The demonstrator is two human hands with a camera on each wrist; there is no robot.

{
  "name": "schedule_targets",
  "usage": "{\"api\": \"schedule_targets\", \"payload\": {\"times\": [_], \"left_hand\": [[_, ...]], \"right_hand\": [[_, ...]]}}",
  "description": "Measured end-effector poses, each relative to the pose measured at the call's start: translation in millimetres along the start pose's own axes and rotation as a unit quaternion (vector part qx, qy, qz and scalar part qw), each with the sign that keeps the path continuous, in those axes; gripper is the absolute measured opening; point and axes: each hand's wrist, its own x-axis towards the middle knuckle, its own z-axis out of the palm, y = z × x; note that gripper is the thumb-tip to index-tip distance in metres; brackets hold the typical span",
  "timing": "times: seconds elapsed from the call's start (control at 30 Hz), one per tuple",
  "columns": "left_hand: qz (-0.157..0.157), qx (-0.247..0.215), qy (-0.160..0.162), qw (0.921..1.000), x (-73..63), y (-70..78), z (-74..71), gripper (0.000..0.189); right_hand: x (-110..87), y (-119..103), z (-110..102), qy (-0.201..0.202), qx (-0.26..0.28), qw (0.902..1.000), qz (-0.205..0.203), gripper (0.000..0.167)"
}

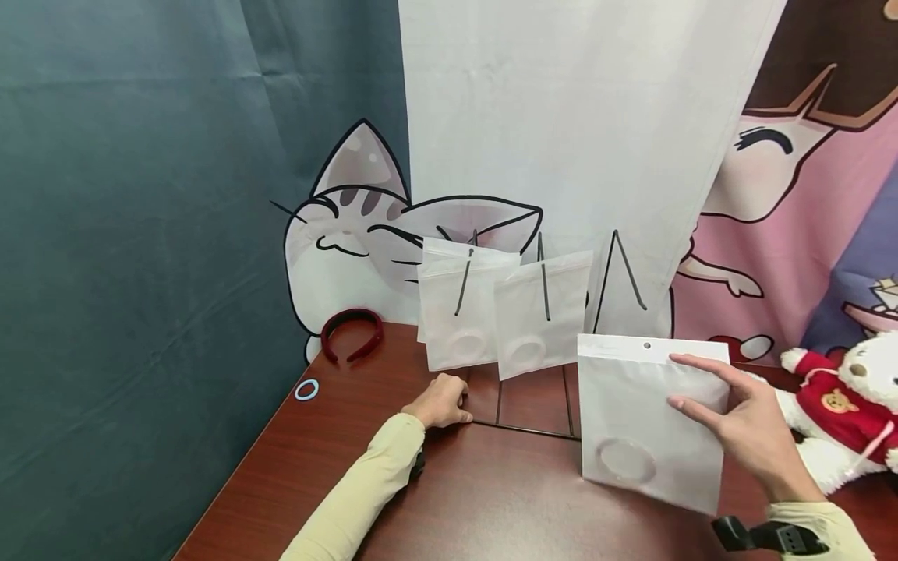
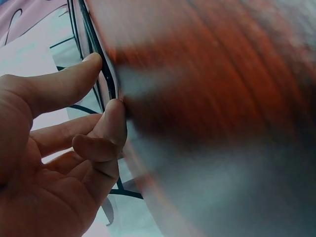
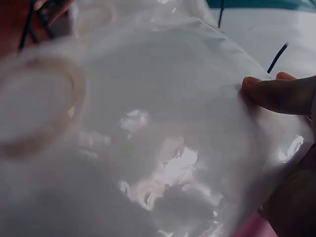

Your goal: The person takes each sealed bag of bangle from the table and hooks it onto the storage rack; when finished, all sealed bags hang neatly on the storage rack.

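My right hand [image 1: 754,425] pinches the right edge of a white zip bag [image 1: 673,444], thumb in front. A round pale ring [image 3: 76,94] shows through the bag near its lower left, and a small hole is punched in its top strip. My left hand [image 1: 438,401] grips the front left corner of a black wire display rack [image 1: 526,429]; in the left wrist view its thumb and finger pinch the wire [image 2: 94,34]. Similar white bags [image 1: 445,312] hang on the rack's left hook, and another bag [image 1: 519,312] hangs on the middle hook.
A third black hook [image 1: 632,276] rises behind the held bag. A dark red headband [image 1: 375,331] and a pale blue ring [image 1: 298,389] lie at the table's left. On the right sits a white plush bear [image 1: 835,401] in red. Printed curtains [image 1: 561,117] stand behind the table.
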Motion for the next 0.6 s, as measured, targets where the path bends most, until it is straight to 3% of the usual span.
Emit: {"api": "schedule_targets", "payload": {"times": [0.27, 0.6], "left_hand": [[0.002, 0.0, 0.002, 1.0, -1.2, -1.6, -1.3, 0.033], [0.005, 0.004, 0.001, 1.0, 0.2, 0.0, 1.8, 0.033]], "right_hand": [[19.1, -30, 1, 0.039, 0.015, 0.9983, -0.04, 0.063], [31.6, -29, 5, 0.048, 0.023, 0.998, -0.033, 0.062]]}}
